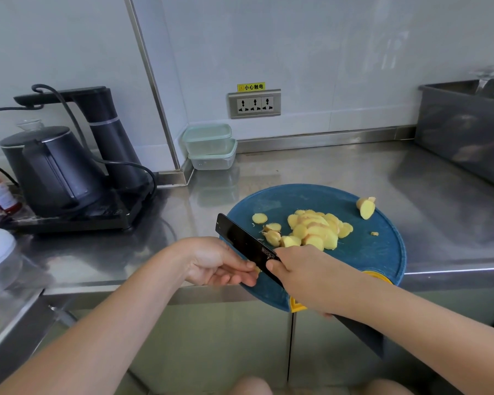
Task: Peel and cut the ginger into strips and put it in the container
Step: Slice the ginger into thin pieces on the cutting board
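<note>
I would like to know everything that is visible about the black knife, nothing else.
The knife has a broad, matte black blade with a squared end and a small reddish label near the grip. It points away and leftward over the left edge of the blue cutting board, beside the ginger slices. The right hand grips it; a dark end, probably the handle, shows below the forearm. The left hand touches the blade's flat side with its fingertips.

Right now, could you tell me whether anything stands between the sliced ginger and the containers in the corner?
Nothing visible does: only bare counter lies between the ginger slices on the cutting board and the stacked containers. Both containers seem to have lids on, though.
</note>
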